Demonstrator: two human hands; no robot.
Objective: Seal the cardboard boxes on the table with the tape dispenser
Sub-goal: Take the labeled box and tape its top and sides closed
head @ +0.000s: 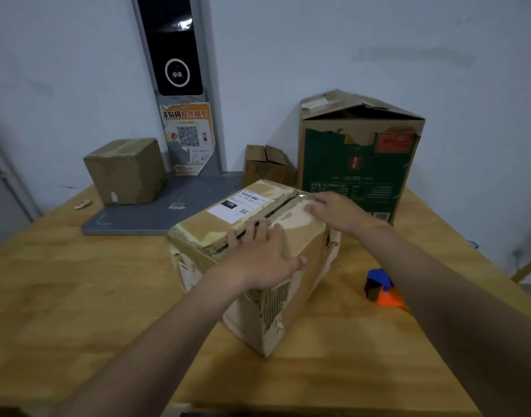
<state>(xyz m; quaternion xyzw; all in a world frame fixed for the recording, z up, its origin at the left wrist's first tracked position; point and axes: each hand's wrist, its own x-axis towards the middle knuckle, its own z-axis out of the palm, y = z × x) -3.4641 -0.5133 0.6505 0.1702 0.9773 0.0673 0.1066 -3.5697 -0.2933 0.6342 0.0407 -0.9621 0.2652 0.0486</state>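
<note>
Both flat and open on the torn brown box [291,308] mid-counter [77,296]: left grip [258,260] presses the near flaps by the seam, right grip [339,212] rests at the far end. The tape dispenser [378,285] sits on the counter just right of the box, untouched.

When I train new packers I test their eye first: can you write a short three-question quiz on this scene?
1. True or false: one of the hands holds the tape dispenser.
2. Where do the left hand and the right hand rest? A) on top of the nearest box; B) on the tape dispenser; C) on the floor.
3. How many cardboard boxes are in view?
Key: 1. False; it lies on the table, to the right of the nearest box. 2. A. 3. Four.
</note>
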